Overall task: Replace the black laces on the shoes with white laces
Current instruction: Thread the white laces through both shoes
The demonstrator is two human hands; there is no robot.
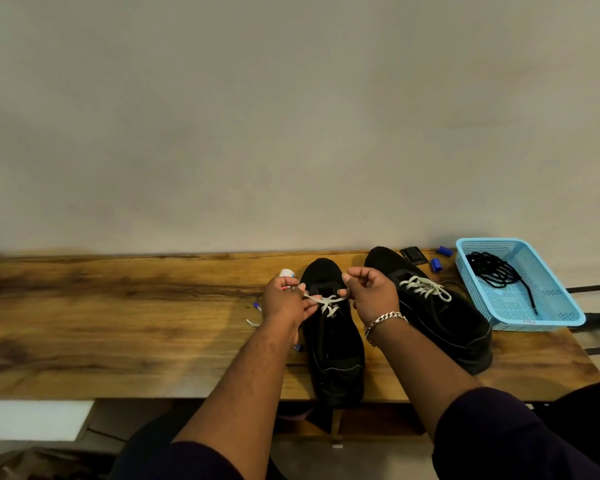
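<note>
Wood grain fills most of my view: a long wooden bench [118, 323] set against a plain wall [291, 116]. On its right end sits a blue plastic basket [548, 317], and coiled inside it I see the black laces [496, 273]. Next in size are the two black shoes. The right shoe [440, 317] lies angled beside the basket, white lacing [425, 287] already crossed over its tongue. The left shoe [333, 355] stands in front of me, heel end toward the wall, and a white lace [328, 303] is threaded partway up it. My left hand [284, 303] pinches one end of that lace with curled fingers, just left of the shoe. My right hand [371, 292], a silver bracelet [383, 322] on its wrist, pinches the other end over the shoe's opening. Small blue caps [436, 264] and a dark flat item [413, 254] lie by the wall; what that item is, I can't quite make out.
</note>
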